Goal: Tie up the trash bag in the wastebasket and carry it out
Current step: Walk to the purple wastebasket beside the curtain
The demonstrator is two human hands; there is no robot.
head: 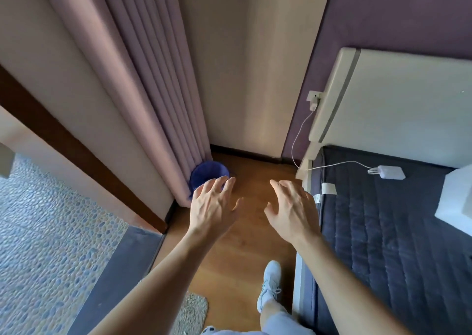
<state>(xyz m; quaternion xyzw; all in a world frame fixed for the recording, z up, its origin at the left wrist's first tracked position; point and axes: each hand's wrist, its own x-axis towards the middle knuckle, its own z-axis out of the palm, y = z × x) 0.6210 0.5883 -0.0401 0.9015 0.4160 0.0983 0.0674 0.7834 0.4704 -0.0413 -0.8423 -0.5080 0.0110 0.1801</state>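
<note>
- At the far left lay a pebbled floor (46, 232) past a dark wood threshold (76, 148).
- A pleated curtain (143, 79) hung down to the floor, its hem touching the bin (204, 173).
- The bin, blue and round, stood in the far corner, mouth up, tucked against the curtain; a blue bag seemed to line it, though its rim could not be made out.
- The left hand (212, 207) was spread wide, holding nothing, its fingertips overlapping the bin's near edge from where I stood. It was clearly the nearer hand; the bin lay just beyond and a little left of it.
- The right hand (291, 209) was likewise splayed and empty, over bare wood floor (250, 245), with the bin far-left of it.
- A white shoe (270, 281) was planted near, between the arms.
- At the right ran the bed (383, 232), with a white charger (390, 172) on it.
- Nothing stood between hands and bin; I judged the curtain folds the only likely nuisance.
</note>
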